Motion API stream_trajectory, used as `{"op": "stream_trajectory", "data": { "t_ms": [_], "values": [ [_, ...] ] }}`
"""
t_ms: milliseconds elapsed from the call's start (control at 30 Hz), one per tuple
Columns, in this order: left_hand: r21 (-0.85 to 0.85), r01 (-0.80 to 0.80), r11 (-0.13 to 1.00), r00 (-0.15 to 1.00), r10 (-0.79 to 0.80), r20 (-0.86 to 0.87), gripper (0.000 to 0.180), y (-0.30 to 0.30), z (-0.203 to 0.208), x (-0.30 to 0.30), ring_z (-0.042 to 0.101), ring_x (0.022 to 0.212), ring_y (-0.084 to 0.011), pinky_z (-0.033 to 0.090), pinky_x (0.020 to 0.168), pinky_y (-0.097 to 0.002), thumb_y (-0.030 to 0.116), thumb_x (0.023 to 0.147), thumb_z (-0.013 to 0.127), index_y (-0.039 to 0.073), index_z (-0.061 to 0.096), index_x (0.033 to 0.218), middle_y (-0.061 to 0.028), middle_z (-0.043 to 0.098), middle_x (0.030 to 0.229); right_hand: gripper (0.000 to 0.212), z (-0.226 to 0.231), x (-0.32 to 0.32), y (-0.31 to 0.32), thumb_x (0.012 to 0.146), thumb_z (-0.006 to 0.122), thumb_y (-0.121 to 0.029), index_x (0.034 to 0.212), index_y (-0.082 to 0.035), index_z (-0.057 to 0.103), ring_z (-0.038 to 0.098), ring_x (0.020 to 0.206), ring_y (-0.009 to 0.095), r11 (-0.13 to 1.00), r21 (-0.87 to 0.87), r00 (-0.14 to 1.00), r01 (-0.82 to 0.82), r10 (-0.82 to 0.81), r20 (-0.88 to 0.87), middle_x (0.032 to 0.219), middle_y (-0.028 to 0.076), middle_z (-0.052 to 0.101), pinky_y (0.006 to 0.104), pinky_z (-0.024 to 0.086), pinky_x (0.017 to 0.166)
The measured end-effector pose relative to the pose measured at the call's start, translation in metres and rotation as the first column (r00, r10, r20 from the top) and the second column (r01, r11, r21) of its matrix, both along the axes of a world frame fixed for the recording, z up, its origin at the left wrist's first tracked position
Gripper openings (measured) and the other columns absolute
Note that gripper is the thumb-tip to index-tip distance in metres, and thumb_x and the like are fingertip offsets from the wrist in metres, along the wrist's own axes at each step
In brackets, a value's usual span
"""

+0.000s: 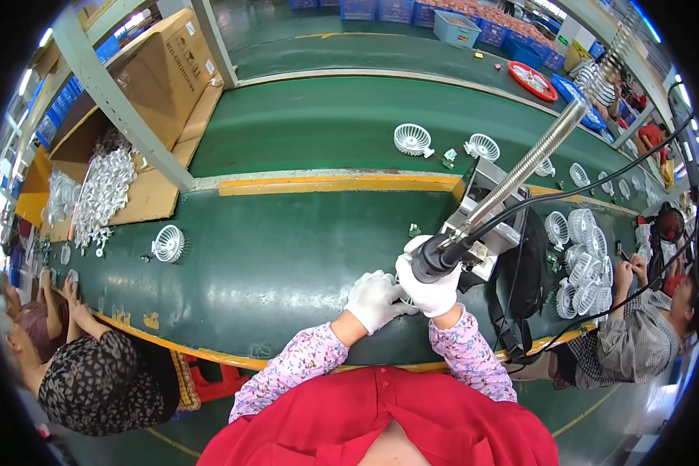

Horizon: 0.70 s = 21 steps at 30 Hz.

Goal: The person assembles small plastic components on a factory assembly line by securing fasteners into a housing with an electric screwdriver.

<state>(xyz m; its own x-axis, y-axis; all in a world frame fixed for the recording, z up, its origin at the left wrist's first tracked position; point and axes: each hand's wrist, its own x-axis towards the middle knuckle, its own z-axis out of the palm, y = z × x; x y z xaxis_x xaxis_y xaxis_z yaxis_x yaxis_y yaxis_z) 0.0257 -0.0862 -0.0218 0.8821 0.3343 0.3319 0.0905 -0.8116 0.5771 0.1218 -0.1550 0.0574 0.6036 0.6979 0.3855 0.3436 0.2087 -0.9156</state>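
Observation:
My right hand [431,292], in a white glove, is closed round a black electric screwdriver [436,258] with a cable, hanging from above in line with a metal coil spring. The tool's tip is hidden beneath the hand. Just left of it, my gloved left hand [376,302] has its fingers curled on a small white part [405,301] at the table. Only a sliver of that part shows, so its full shape is hidden. Beyond my right hand stands a metal fixture [481,225], with a small green circuit board [415,230] on the table beside it.
A black bag [520,272] lies right of the fixture, before stacked white fan housings [586,260]. One white fan housing [168,244] rests at the left; others sit on the far green belt [311,128]. Co-workers [105,373] sit on both sides. A cardboard box [163,78] stands back left.

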Motion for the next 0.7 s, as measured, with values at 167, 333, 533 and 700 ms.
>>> {"op": "stream_trajectory", "data": {
  "t_ms": [167,333,533,700],
  "values": [
    [0.023,-0.037,0.999,0.975,0.041,-0.216,0.029,0.007,0.022,-0.004,0.056,0.069,-0.0263,0.044,0.064,-0.0401,0.042,0.064,0.069,0.013,0.066,0.070,-0.0088,0.057,0.066,0.035,0.007,0.001,-0.002,0.069,0.062,0.011,0.099,-0.004,0.050,0.055,0.066,0.011,0.982,0.190,0.976,0.003,0.039,-0.216,0.080,0.003,0.054,0.0253,0.048,0.057],
    [0.196,-0.806,0.559,0.592,0.748,0.300,0.041,0.116,0.030,-0.041,0.048,0.105,-0.0333,0.038,0.094,-0.0397,0.022,0.061,0.072,0.007,0.059,0.098,-0.0170,0.054,0.107,0.045,0.040,0.026,-0.023,0.066,0.062,0.016,0.106,-0.001,0.047,0.053,0.061,0.010,0.953,0.284,0.981,0.103,-0.050,-0.188,0.073,0.003,0.054,0.0229,0.046,0.056],
    [0.204,-0.920,-0.333,-0.371,0.909,-0.188,0.060,0.208,0.004,-0.186,0.020,0.128,-0.0423,0.033,0.097,-0.0499,0.047,0.077,0.061,0.025,0.043,0.130,-0.0264,0.019,0.138,0.056,0.059,0.060,-0.038,0.078,0.060,-0.050,0.103,-0.002,0.046,0.049,0.053,0.015,0.950,0.301,0.899,-0.084,0.203,-0.388,0.065,0.005,0.050,0.0290,0.042,0.051],
    [0.077,-0.993,-0.094,-0.104,0.986,-0.133,0.039,0.195,0.010,-0.172,0.056,0.096,-0.0296,0.043,0.087,-0.0380,0.042,0.071,0.064,0.011,0.068,0.094,-0.0146,0.060,0.103,0.075,0.059,0.073,-0.036,0.064,0.060,-0.070,0.098,-0.004,0.047,0.047,0.050,0.014,0.927,0.374,0.952,-0.009,0.123,-0.282,0.062,0.003,0.048,0.0261,0.039,0.049]
  ]
}}
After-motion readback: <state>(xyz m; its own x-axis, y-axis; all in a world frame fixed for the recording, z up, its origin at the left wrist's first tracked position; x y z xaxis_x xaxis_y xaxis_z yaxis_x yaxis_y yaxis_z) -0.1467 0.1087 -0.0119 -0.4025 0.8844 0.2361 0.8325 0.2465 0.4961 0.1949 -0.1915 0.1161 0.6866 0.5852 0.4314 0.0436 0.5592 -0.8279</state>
